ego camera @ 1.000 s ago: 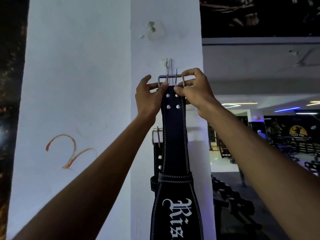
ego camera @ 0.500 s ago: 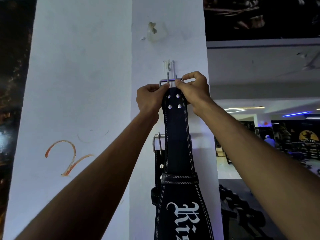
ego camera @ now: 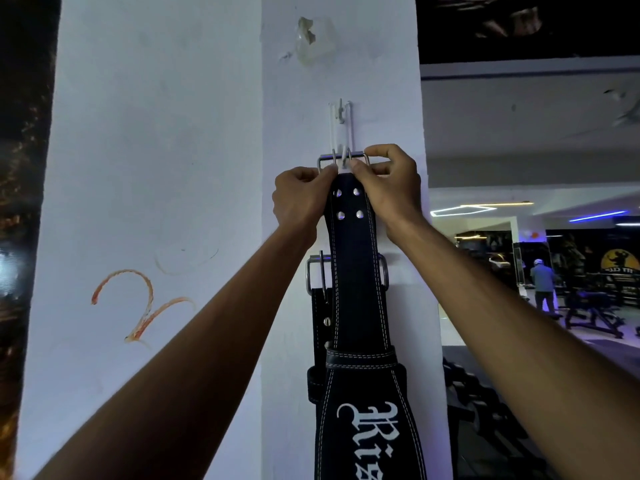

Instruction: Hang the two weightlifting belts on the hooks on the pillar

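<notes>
A black weightlifting belt [ego camera: 356,271] with white stitching and white lettering hangs down the white pillar [ego camera: 156,168]. My left hand [ego camera: 301,199] and my right hand [ego camera: 391,188] both pinch its top end at the steel buckle [ego camera: 343,159]. The buckle sits over the lower tip of a white wall hook [ego camera: 341,129]. Behind this belt a second black belt [ego camera: 320,320] hangs lower on the pillar; its steel buckle [ego camera: 315,275] shows, but what holds it is hidden.
An orange scribble [ego camera: 138,306] marks the pillar's left face. Torn tape [ego camera: 311,36] sticks above the hook. To the right the gym floor opens, with dumbbell racks [ego camera: 485,410], benches [ego camera: 588,313] and a distant person [ego camera: 542,282].
Both hands and the belt's buckle have come down from the hook's top to its lower tip. The lower belt has not moved.
</notes>
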Demonstrator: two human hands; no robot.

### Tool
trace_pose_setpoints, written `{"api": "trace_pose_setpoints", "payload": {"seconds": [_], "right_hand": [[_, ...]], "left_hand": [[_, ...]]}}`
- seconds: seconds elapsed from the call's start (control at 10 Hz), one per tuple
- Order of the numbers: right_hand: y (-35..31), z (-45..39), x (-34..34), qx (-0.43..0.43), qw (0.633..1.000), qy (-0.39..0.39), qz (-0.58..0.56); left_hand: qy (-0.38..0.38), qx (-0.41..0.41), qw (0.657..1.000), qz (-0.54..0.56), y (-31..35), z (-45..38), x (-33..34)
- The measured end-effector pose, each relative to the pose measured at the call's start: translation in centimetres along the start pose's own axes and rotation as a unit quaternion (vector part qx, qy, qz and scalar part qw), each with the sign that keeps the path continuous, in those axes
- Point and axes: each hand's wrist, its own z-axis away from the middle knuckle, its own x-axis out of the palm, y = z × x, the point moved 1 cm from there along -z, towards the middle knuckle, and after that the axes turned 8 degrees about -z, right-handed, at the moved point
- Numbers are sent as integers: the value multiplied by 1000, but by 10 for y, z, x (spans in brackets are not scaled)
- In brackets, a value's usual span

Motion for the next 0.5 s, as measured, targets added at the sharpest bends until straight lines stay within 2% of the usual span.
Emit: {"api": "trace_pose_setpoints", "payload": {"seconds": [0.1, 0.3, 0.5], "right_hand": [[2, 15, -5, -36, 999, 0, 24], [7, 51, -12, -129, 989, 10, 67], [8, 87, -19, -147, 983, 1, 108]], "left_hand": [[-10, 24, 999, -27, -7, 8, -5], [19, 78, 989, -128, -18, 38, -31], [8, 104, 979, -174, -34, 67, -57]]}}
